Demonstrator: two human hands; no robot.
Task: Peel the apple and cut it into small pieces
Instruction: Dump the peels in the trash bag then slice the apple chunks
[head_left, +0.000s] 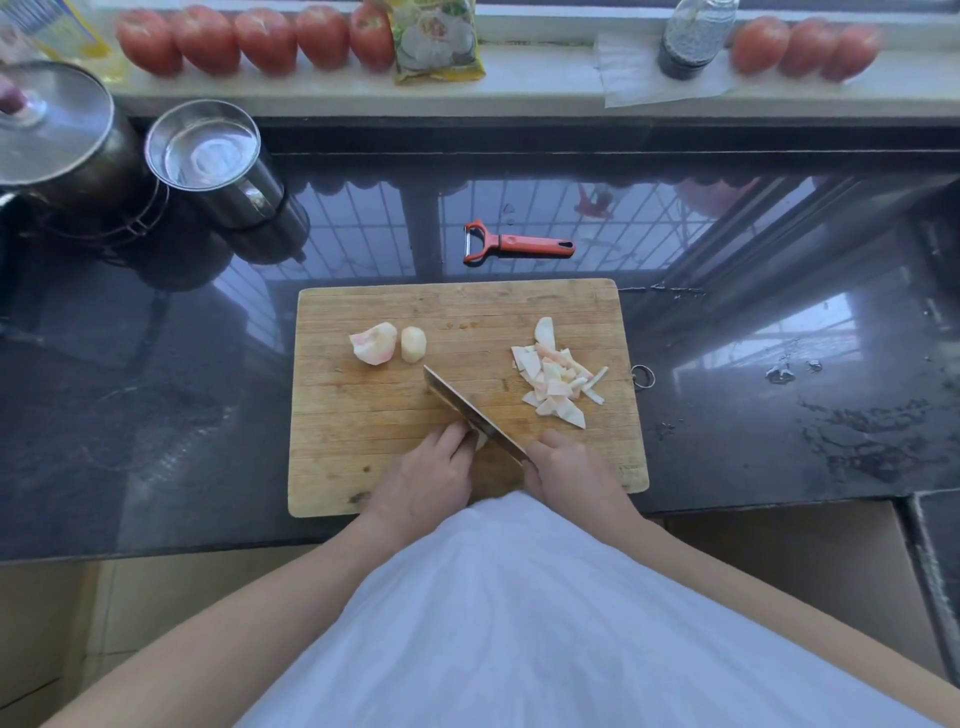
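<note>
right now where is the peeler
The peeler lies on the dark counter just beyond the cutting board's far edge, near centre of the head view.

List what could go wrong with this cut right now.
1. The left hand holds a small apple piece right against the knife blade; the fingertips could get nicked.
2. That piece is mostly hidden under the hand, so it may slip unnoticed.
3. The two apple chunks near the blade tip could get knocked.
</note>
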